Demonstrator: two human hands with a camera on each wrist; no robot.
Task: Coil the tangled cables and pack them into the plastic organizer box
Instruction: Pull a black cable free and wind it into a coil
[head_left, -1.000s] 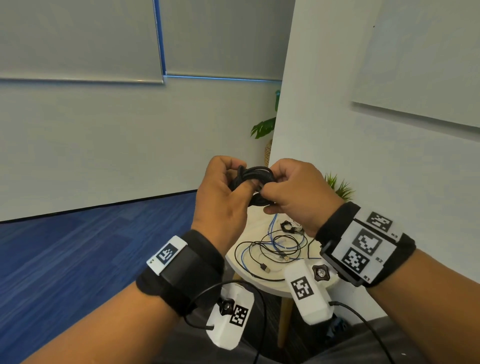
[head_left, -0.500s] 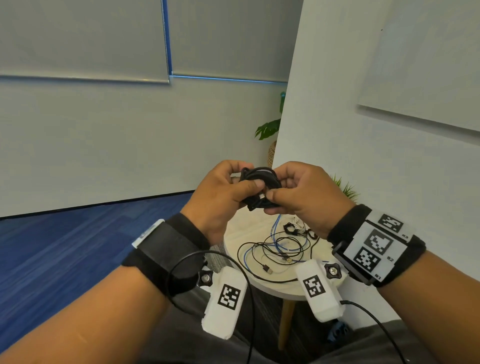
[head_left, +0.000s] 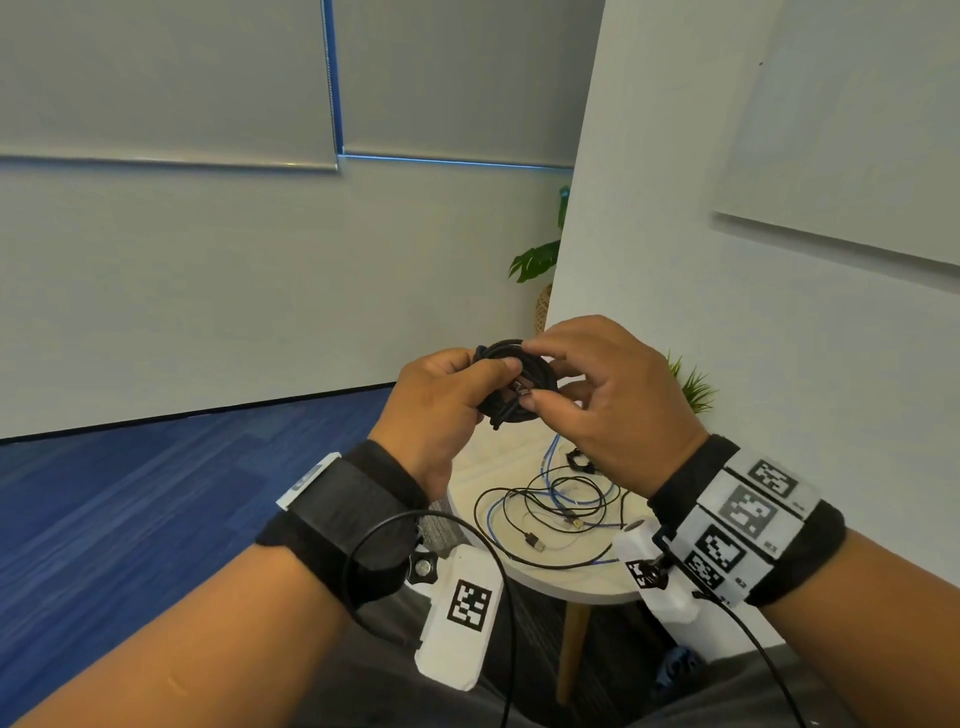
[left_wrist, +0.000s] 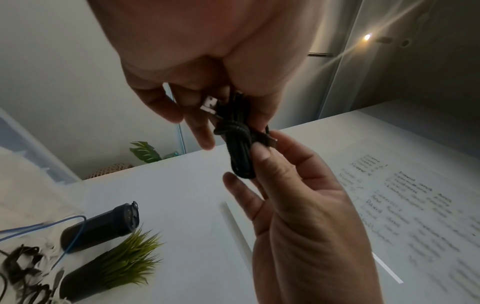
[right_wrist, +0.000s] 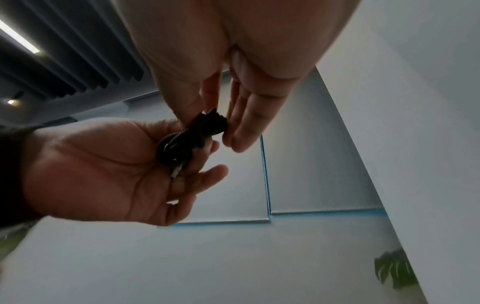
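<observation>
Table (head_left: 524, 577): loose black and blue cables (head_left: 550, 506) are spread on it, below the hands.
Left hand (head_left: 441, 410): fingers are curled round the black coil (head_left: 511, 384), held in the air above the table.
Right hand (head_left: 602, 395): the coil's plug end is pinched.
Handling: judged light, limp and springy; best gripped across the wrapped middle.
Organizer box: not seen.

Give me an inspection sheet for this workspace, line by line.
Surface: round white table, partly hidden by the hands.
Job's things: black coil held above the table; organizer box not seen.
Clutter: black cylinder, small plant.
Grippers: left hand grips the coil; right hand pinches it at the wrap.
Cables: loose cables, black and blue, tangled on the table.
Surroundings: blue floor, whiteboard.
</observation>
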